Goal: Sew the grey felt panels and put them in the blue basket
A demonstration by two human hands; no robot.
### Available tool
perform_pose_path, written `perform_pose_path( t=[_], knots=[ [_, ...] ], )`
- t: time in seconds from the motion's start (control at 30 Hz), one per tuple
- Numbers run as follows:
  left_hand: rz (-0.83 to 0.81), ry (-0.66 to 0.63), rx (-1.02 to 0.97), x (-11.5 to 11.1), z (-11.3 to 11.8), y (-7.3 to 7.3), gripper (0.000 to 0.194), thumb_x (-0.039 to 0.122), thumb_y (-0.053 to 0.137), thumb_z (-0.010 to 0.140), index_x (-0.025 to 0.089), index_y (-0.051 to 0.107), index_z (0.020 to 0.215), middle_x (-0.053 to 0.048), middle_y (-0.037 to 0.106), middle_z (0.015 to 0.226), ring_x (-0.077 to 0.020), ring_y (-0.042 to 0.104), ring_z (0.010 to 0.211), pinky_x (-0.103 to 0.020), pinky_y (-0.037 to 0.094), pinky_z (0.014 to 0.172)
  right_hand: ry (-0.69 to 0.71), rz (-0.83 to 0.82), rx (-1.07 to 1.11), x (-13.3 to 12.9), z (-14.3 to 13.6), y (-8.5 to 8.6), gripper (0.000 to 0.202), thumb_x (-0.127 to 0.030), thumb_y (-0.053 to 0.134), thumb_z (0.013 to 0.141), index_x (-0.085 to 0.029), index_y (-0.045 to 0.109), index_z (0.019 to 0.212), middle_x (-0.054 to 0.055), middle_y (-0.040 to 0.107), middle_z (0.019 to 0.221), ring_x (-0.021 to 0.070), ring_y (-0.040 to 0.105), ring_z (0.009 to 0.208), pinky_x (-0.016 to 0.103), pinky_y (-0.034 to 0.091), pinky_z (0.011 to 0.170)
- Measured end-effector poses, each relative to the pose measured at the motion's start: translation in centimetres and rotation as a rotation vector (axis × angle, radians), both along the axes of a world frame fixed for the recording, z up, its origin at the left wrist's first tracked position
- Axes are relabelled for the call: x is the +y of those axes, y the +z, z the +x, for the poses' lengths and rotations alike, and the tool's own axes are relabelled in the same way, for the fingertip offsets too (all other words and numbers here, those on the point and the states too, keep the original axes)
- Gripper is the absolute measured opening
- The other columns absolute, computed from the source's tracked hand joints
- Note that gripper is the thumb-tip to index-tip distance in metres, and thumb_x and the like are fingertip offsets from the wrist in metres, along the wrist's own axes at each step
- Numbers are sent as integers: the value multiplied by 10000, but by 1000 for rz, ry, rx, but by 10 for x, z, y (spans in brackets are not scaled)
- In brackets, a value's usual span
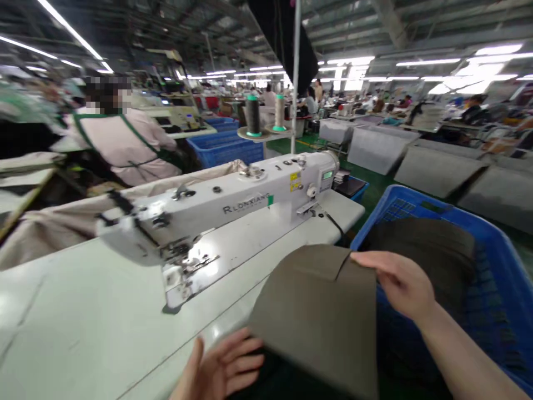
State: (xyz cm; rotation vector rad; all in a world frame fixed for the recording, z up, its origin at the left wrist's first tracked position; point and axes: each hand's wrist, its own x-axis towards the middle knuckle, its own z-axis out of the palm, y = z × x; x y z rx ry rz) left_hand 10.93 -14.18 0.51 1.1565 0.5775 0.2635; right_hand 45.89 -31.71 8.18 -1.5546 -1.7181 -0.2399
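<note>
A curved, dark olive-brown fabric piece point(320, 316) with a short seam or slit near its top hangs over the front edge of the sewing table. Pinched at its upper right edge, it is held by my right hand point(402, 283), between thumb and fingers. My left hand point(229, 364) has its fingers spread, palm turned toward the fabric's lower left edge; the fingertips are at or just beside that edge, and I cannot tell if they touch. The white sewing machine point(233, 208) stands beyond the hands on its white table point(83, 316).
To the right, a blue plastic basket point(506, 261) holds similar dark fabric pieces point(425, 244). Two thread cones point(253, 115) stand behind the machine beside a metal pole point(296, 78). A co-worker point(125, 141) sits at the left. Grey bins point(377, 147) line the floor behind.
</note>
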Motion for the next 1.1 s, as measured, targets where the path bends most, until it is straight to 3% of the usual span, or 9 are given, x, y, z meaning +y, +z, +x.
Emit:
perform_pose_path(
  t=[0.07, 0.17, 0.3, 0.47, 0.57, 0.63, 0.7, 0.93, 1.1],
  knots=[
    [-192, 73, -62, 2, 1, 0, 828, 759, 156, 894, 143, 596, 1229, -170, 644, 1128, -324, 618, 1070, -490, 498, 918, 357, -45, 81, 39, -51, -8, 360, -142, 438, 955, -275, 544, 1272, 71, 660, 1215, 177, 633, 1077, 305, 509, 836],
    [-375, 230, -185, 19, -14, 3, 660, 638, 433, 911, 136, 488, 1336, -159, 640, 1163, -318, 611, 1099, -450, 486, 955, 748, -143, 177, 88, -115, -34, 340, -155, 488, 947, -242, 550, 1270, 91, 652, 1234, 146, 642, 1060, 239, 503, 793],
    [-54, 510, 11, 40, -80, 4, 713, 386, 644, 873, 241, 276, 1466, -117, 645, 1164, -296, 652, 1016, -431, 529, 887, 944, -358, 157, 134, -167, -73, 364, -121, 479, 933, -236, 567, 1267, 64, 616, 1294, 126, 623, 1103, 222, 489, 866],
    [902, 790, 669, 40, -154, -9, 661, 326, 519, 932, 260, 199, 1507, -147, 365, 1466, -349, 383, 1335, -584, 331, 1083, 852, -527, 17, 190, -200, -94, 460, -111, 516, 882, -291, 543, 1305, -31, 567, 1356, 133, 540, 1222, 268, 447, 995],
    [1345, 471, 846, 41, -165, -15, 603, 111, 337, 942, 327, 234, 1496, -40, 167, 1573, -288, 164, 1441, -561, 176, 1165, 633, -505, -65, 231, -218, -88, 556, -98, 480, 878, -298, 448, 1396, -32, 452, 1459, 160, 489, 1276, 322, 452, 1011],
    [1409, 175, 831, 45, -165, -15, 644, 61, 282, 931, 363, 215, 1495, 12, 218, 1561, -231, 210, 1432, -497, 204, 1178, 519, -496, -139, 258, -229, -84, 580, -118, 464, 895, -308, 386, 1437, -28, 383, 1502, 184, 514, 1252, 343, 498, 955],
    [1414, 70, 856, 52, -163, -13, 599, 153, 349, 963, 362, 191, 1502, 11, 258, 1548, -233, 274, 1407, -463, 261, 1161, 456, -509, -215, 277, -236, -84, 594, -140, 475, 897, -317, 359, 1452, -27, 378, 1504, 205, 567, 1190, 345, 535, 886],
    [1455, 141, 921, 87, -149, -4, 609, 433, 534, 934, 374, 271, 1480, -69, 425, 1415, -324, 426, 1248, -501, 385, 1016, 390, -498, -242, 283, -220, -100, 553, -154, 488, 883, -303, 427, 1412, -26, 462, 1451, 218, 585, 1159, 361, 519, 905],
    [1438, 60, 712, 121, -122, -3, 630, 470, 583, 899, 291, 348, 1455, -60, 333, 1503, -311, 307, 1370, -498, 249, 1146, 365, -501, -204, 280, -216, -104, 556, -123, 479, 863, -275, 455, 1397, -2, 473, 1445, 213, 545, 1209, 365, 494, 951]
  ],
)
